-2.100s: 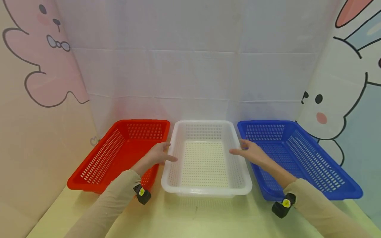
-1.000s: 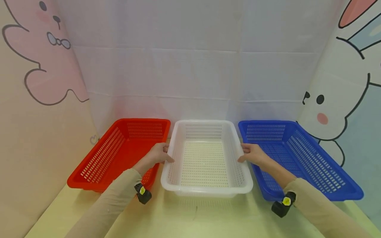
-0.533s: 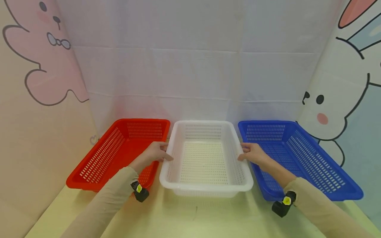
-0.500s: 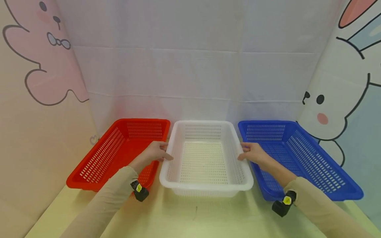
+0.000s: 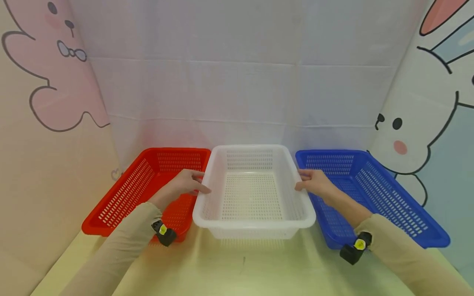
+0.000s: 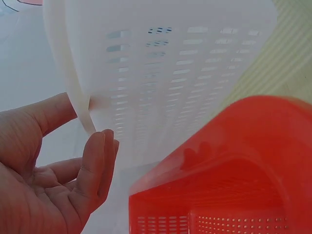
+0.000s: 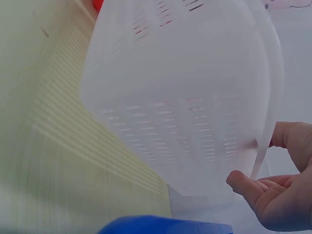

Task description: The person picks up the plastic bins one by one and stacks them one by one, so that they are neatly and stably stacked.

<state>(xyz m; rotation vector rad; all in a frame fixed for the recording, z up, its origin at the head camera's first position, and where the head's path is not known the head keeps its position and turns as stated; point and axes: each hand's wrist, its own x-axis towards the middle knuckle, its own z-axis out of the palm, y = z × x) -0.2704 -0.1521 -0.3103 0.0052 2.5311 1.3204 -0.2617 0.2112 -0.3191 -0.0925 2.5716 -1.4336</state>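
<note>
Between my hands is a white perforated plastic basket (image 5: 254, 225), raised off the table with nothing in it. My left hand (image 5: 186, 182) pinches its left side rim, thumb over the lip and fingers beneath. On the opposite rim my right hand (image 5: 317, 183) grips the same way. Seen from the left wrist, the thumb and fingertips (image 6: 95, 156) meet the lip beside the slotted white wall (image 6: 195, 63). The right wrist view shows fingers (image 7: 243, 185) under the lip and the basket's underside (image 7: 161, 78) above its shadow.
A red basket (image 5: 111, 224) stands close on the left and a blue basket (image 5: 403, 213) on the right, both on the pale yellow table (image 5: 237, 273). A white cloth wall (image 5: 237, 90) rises behind them, with cartoon-printed panels on both sides.
Both hands have closed in on the white basket's side rims. The basket has since risen from the table and shifted slightly left; the red and blue baskets stay in place.
</note>
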